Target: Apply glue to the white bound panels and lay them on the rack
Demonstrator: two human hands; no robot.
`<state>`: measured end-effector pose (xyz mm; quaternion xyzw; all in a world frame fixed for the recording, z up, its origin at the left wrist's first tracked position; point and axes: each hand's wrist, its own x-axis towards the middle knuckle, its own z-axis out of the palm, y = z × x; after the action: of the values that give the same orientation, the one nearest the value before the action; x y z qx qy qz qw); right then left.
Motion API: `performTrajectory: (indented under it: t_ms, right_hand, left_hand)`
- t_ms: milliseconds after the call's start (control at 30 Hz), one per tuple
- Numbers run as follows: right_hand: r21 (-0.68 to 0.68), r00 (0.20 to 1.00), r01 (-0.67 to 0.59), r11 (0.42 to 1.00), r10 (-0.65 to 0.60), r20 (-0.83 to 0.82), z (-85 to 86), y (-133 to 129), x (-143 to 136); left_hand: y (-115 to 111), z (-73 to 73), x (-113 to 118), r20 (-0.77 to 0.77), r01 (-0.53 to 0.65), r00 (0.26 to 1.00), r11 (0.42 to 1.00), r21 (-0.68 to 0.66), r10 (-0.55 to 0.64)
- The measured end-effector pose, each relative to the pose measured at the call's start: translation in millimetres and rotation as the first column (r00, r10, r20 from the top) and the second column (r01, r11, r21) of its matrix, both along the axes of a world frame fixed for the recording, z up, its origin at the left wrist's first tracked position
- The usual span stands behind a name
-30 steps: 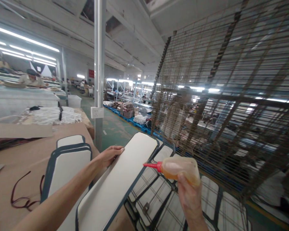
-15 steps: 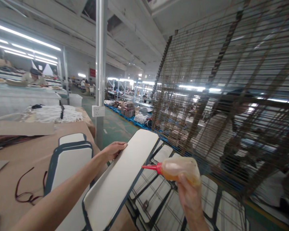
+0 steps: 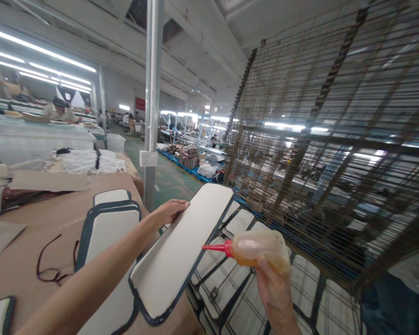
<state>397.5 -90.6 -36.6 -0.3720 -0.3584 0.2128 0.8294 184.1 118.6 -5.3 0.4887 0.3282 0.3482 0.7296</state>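
Hands (image 3: 174, 210) seemingly half-closed on panel (image 3: 186, 246), bottle (image 3: 256, 246)

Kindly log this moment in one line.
left hand holds long white dark-edged panel; right hand holds translucent plastic bottle; red nozzle at panel edge

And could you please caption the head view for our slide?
Left hand holds a dark-edged white panel, right hand a red-tipped squeeze bottle at the panel's edge.

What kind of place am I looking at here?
Probably a factory workshop: long worktables stretch back under strip lights, bundled goods sit on blue pallets beside the aisle, and a large wire rack stands close by on the right.
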Motion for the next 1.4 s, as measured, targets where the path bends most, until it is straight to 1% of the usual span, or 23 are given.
performTrajectory:
  t_ms: [167,333,567,733,800,933,1000,1067,1100,1133,1167,1267,1333,1400]
  right_hand:
    - [-0.021,0.999,-0.053,0.998,0.053,-0.004,-4.5,-1.4,-4.0]
    - [-0.049,0.999,-0.046,0.998,0.045,-0.024,-10.2,-3.8,-8.2]
    - [-0.071,0.997,-0.078,0.994,0.077,-0.019,-18.6,-8.5,-16.0]
    - [-0.077,0.992,-0.126,0.989,0.127,0.012,-19.6,-12.0,-21.1]
    - [-0.078,0.992,-0.124,0.989,0.126,0.020,-20.2,-12.6,-23.1]
    - [-0.106,0.992,-0.126,0.986,0.128,0.007,-29.2,-15.8,-29.9]
    - [-0.121,0.984,-0.176,0.977,0.175,-0.019,-36.3,-19.0,-34.3]
    - [-0.121,0.968,-0.248,0.961,0.242,-0.062,-39.4,-20.6,-37.4]
    - [-0.114,0.962,-0.266,0.957,0.258,-0.085,-38.0,-19.8,-37.8]
    - [-0.102,0.963,-0.257,0.961,0.246,-0.108,-34.1,-17.2,-37.1]
    - [-0.085,0.971,-0.218,0.972,0.207,-0.124,-27.9,-12.7,-35.4]
    - [-0.011,0.992,-0.022,1.000,0.021,-0.125,-1.7,9.8,-24.1]
    - [0.045,0.994,0.070,0.997,-0.066,-0.088,13.6,26.9,-13.4]
    - [0.091,0.992,0.125,0.988,-0.122,-0.039,21.2,39.8,-2.9]
  left_hand:
    - [6.2,1.7,1.1,-0.057,-0.018,0.998,1.000,-0.016,0.017]
    - [13.4,1.3,1.0,-0.087,-0.040,0.995,0.999,-0.027,0.038]
    - [19.8,2.4,0.5,-0.090,-0.068,0.994,0.997,-0.039,0.065]
    - [21.6,2.3,-2.7,-0.093,-0.078,0.993,0.995,-0.056,0.072]
    - [21.9,2.8,-3.9,-0.096,-0.078,0.993,0.995,-0.064,0.072]
    - [25.9,4.1,-6.2,-0.096,-0.113,0.990,0.992,-0.064,0.107]
    - [29.3,4.0,-7.8,-0.093,-0.143,0.986,0.988,-0.058,0.137]
    - [31.7,3.0,-9.0,-0.090,-0.171,0.982,0.984,-0.047,0.166]
    - [31.5,1.9,-9.0,-0.089,-0.182,0.980,0.982,-0.039,0.179]
    - [30.1,0.5,-8.3,-0.087,-0.193,0.978,0.981,-0.028,0.190]
    - [27.3,-1.3,-6.7,-0.085,-0.200,0.977,0.980,-0.014,0.198]
    - [10.2,-8.1,3.2,-0.077,-0.183,0.980,0.983,0.032,0.185]
    - [-4.6,-12.2,11.5,-0.075,-0.138,0.987,0.989,0.060,0.143]
    - [-17.2,-14.2,18.3,-0.073,-0.088,0.993,0.993,0.081,0.094]
